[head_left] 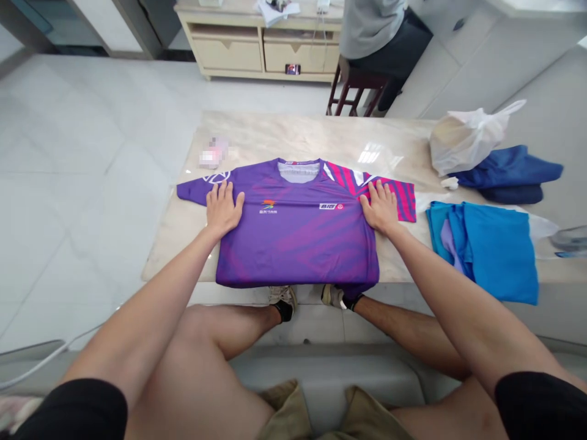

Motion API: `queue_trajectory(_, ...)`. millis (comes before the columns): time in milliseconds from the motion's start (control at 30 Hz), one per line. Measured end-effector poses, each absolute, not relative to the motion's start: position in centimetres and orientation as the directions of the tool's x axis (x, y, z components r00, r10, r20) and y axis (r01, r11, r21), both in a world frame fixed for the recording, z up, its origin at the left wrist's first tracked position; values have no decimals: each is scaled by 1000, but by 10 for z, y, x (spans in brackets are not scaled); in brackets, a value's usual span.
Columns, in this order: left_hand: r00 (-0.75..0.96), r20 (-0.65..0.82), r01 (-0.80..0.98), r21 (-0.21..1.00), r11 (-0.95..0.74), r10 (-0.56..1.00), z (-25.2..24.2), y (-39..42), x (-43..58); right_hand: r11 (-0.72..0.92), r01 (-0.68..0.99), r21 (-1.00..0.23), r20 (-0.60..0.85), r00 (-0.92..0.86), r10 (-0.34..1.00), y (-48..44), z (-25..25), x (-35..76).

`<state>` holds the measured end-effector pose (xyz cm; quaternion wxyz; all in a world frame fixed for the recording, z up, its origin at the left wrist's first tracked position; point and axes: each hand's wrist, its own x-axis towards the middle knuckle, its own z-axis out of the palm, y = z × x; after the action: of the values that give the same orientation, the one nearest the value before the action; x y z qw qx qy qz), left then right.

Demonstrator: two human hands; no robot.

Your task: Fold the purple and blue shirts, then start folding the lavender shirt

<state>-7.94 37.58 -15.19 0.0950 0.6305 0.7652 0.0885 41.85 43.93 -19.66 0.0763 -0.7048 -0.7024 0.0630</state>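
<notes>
A purple sports T-shirt [293, 238] with pink stripes on one shoulder and sleeve lies face up on the marble-look table [178, 244]. Its collar points away from me, and its lower part hangs over the near table edge. My left hand [224, 208] lies flat with fingers spread where the left-hand sleeve meets the body. On the opposite shoulder, beside the pink-striped sleeve, my right hand [380, 206] rests the same way, fingers apart. Neither hand grips the cloth.
Folded blue garments [498, 244] lie at the table's right, overhanging the near edge. Behind them are a dark blue garment [511, 174] and a tied white plastic bag [468, 139]. Beyond the table, a person [371, 27] sits on a wooden stool [353, 79] near a cream cabinet [224, 54].
</notes>
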Motion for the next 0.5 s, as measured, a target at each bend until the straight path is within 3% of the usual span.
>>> queue_trajectory(200,-79,-22,982,172,81,997,-135,359,-80,10,982,-189,22,-6,1000,428,-178,409)
queue_trajectory(333,119,-17,985,132,-115,993,-124,342,-61,201,962,-186,127,-179,976,384,-147,389)
queue_trajectory(433,231,-171,963,180,-200,958,-124,324,-42,330,924,-195,144,-306,941,336,-138,377)
queue_trajectory(500,283,-318,952,209,-224,905,-126,309,-30,446,868,-220,63,-443,894,304,-139,380)
